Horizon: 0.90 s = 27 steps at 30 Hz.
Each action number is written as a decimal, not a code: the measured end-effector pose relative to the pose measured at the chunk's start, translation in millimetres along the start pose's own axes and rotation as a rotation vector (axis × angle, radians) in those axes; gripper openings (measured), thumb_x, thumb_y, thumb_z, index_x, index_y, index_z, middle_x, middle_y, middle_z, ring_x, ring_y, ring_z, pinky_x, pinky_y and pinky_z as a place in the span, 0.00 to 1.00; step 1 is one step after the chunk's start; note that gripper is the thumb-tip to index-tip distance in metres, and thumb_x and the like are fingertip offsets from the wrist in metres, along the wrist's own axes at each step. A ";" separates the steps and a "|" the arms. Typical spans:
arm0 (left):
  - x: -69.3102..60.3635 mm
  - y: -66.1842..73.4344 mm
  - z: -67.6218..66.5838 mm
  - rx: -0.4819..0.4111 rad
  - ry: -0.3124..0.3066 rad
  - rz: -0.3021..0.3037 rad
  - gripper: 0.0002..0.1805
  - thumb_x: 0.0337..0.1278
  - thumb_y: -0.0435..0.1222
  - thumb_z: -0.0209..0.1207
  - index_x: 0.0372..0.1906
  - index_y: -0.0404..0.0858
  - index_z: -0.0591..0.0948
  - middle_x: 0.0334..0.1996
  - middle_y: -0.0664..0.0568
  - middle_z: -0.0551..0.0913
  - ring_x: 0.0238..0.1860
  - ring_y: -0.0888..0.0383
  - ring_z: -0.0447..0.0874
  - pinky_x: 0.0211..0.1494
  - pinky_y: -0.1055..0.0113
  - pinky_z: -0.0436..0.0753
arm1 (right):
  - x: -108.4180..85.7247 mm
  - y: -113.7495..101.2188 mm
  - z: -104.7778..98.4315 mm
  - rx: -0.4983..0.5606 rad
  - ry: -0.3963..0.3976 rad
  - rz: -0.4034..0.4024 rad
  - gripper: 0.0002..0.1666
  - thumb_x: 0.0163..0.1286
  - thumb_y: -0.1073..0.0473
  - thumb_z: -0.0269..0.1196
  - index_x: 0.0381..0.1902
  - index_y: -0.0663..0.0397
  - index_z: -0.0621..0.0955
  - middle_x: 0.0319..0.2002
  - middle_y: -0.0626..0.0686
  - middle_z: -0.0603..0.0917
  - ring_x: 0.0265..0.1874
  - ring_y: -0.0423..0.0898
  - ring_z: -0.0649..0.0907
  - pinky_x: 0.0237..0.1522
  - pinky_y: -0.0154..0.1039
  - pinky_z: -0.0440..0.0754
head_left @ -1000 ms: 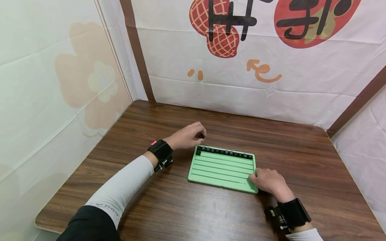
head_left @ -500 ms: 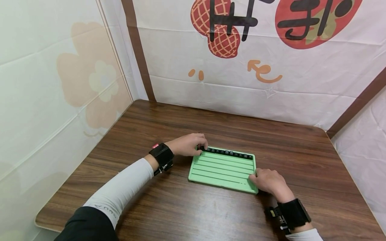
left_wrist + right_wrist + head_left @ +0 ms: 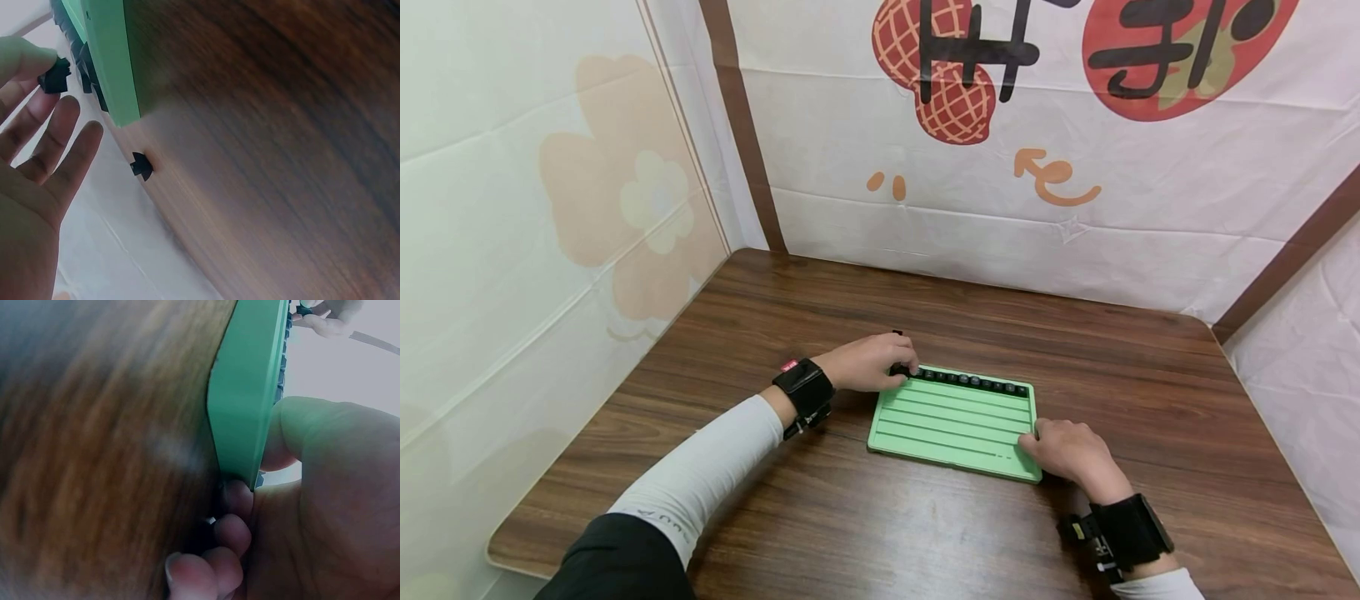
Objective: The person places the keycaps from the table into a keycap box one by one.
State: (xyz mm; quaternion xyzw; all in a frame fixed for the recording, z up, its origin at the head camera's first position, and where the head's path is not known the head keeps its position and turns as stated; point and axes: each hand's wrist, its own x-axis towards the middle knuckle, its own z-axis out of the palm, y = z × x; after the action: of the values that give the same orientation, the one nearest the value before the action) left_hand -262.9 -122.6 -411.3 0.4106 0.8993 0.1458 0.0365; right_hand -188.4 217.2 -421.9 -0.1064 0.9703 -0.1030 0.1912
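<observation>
A shallow green tray (image 3: 951, 425) with several long slots lies on the table, a row of black keycaps (image 3: 975, 381) along its far side. Over its far left corner, my left hand (image 3: 867, 363) pinches one black keycap (image 3: 55, 76) between thumb and forefinger, the other fingers loosely spread. My right hand (image 3: 1067, 450) grips the tray's right edge, thumb on top and fingers curled at the side. The keycaps beneath my left hand are hidden in the head view.
A loose black keycap (image 3: 142, 165) lies on the brown wooden table (image 3: 850, 525) just behind the tray's far left corner. Printed white cloth walls (image 3: 820, 217) stand at the table's back and sides.
With the pinched keycap, my left hand has come down and nearer, onto the tray's far left corner, then shifted very slightly right. My right hand and the tray have stayed put.
</observation>
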 end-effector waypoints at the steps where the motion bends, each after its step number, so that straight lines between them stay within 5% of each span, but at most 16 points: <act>1: 0.3 0.8 -0.3 0.009 -0.004 -0.002 0.09 0.64 0.36 0.57 0.46 0.44 0.83 0.44 0.58 0.77 0.43 0.63 0.73 0.49 0.69 0.76 | 0.2 0.3 0.0 -0.001 -0.002 0.002 0.15 0.68 0.49 0.49 0.27 0.52 0.72 0.21 0.50 0.63 0.21 0.46 0.63 0.29 0.43 0.58; 14: 3.3 5.6 2.3 0.049 -0.009 0.003 0.07 0.61 0.34 0.59 0.42 0.43 0.84 0.41 0.58 0.79 0.44 0.64 0.75 0.51 0.68 0.78 | 0.5 0.2 1.4 0.000 -0.003 0.005 0.15 0.69 0.49 0.48 0.28 0.51 0.71 0.21 0.49 0.62 0.21 0.45 0.63 0.29 0.43 0.57; 20: 5.7 7.5 5.4 0.052 -0.016 -0.005 0.05 0.61 0.34 0.60 0.40 0.44 0.83 0.38 0.58 0.79 0.40 0.64 0.74 0.73 0.49 0.63 | -0.7 0.9 1.1 -0.006 0.002 -0.007 0.14 0.69 0.49 0.49 0.30 0.52 0.72 0.21 0.50 0.62 0.22 0.46 0.63 0.30 0.44 0.58; 22: 5.8 7.6 6.8 0.065 -0.022 -0.023 0.04 0.61 0.35 0.60 0.39 0.45 0.82 0.37 0.59 0.79 0.41 0.64 0.74 0.74 0.44 0.55 | -0.5 0.8 1.0 -0.007 0.003 -0.008 0.14 0.69 0.49 0.49 0.30 0.52 0.72 0.21 0.50 0.62 0.22 0.46 0.63 0.29 0.44 0.58; 27: 5.3 6.6 8.7 0.120 -0.008 -0.038 0.04 0.60 0.38 0.62 0.39 0.48 0.82 0.39 0.60 0.78 0.48 0.62 0.76 0.74 0.43 0.57 | -0.3 0.4 1.2 -0.009 -0.003 -0.001 0.15 0.70 0.48 0.48 0.29 0.51 0.72 0.21 0.49 0.62 0.21 0.45 0.62 0.29 0.44 0.57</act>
State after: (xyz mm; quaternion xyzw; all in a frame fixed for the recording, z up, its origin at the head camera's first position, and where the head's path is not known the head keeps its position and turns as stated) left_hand -260.0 -112.5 -417.4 0.3955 0.9139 0.0891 0.0182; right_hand -187.7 217.4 -423.0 -0.1081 0.9703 -0.0988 0.1923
